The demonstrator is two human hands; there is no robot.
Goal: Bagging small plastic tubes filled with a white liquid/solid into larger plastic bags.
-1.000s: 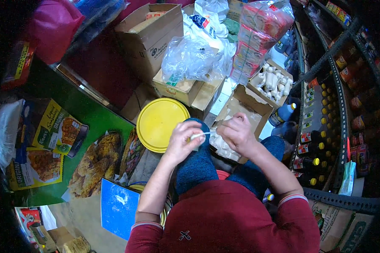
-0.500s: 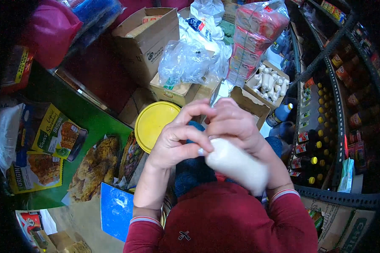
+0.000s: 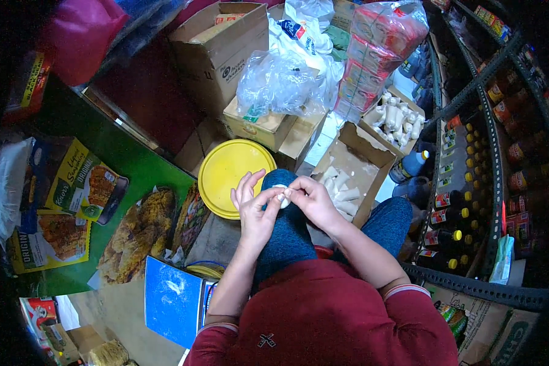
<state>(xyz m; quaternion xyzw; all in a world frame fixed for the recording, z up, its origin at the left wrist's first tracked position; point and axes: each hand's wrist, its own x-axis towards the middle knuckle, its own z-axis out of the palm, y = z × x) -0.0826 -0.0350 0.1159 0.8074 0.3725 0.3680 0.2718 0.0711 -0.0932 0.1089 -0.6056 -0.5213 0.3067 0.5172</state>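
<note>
Both hands meet above my left knee at a small white filled plastic bag point(image 3: 282, 199), most of it hidden behind the fingers. My left hand point(image 3: 255, 209) pinches it between thumb and index finger, the other fingers spread. From the other side, my right hand point(image 3: 311, 198) pinches it with thumb and fingertips. To the right of my hands, an open cardboard box point(image 3: 372, 160) holds several similar white bags point(image 3: 343, 194). Beyond it, a second cardboard box point(image 3: 367, 129) is filled with more white bags point(image 3: 398, 122).
A round yellow lid point(image 3: 229, 174) lies left of my hands. Further off stand a tall carton point(image 3: 216, 55), clear plastic bags point(image 3: 277, 85) and wrapped red packs point(image 3: 375, 58). Metal shelving with dark bottles point(image 3: 448, 198) lines the right. A blue folder point(image 3: 172, 299) sits at lower left.
My hands have lowered away from my head, down over the left knee. The blurred white bag that hung toward my chest is now mostly behind my fingers. The box of bags has become visible.
</note>
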